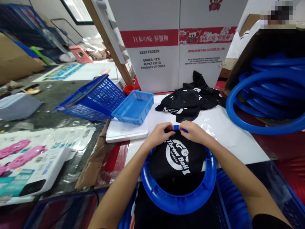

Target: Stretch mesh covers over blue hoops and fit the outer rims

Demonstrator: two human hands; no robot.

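A blue plastic ring [181, 203] leans over the near edge of the table, its ribbed side facing me. Across its opening lies a black mesh cloth [157, 163] printed "Throw Ball" in white. My left hand [162, 133] pinches the cloth's upper edge at the far side of the ring. Close beside it, my right hand [193, 131] is closed on the same edge and the ring's rim. Beyond both hands a crumpled pile of similar black mesh cloths [188, 98] rests on the white tabletop.
At the right, a cardboard box holds several blue rings [264, 127]. A shallow blue tray [134, 108] and a blue shopping basket [95, 98] stand to the left. White printed cartons [157, 76] form a wall behind. Packaged pink items [26, 152] lie far left.
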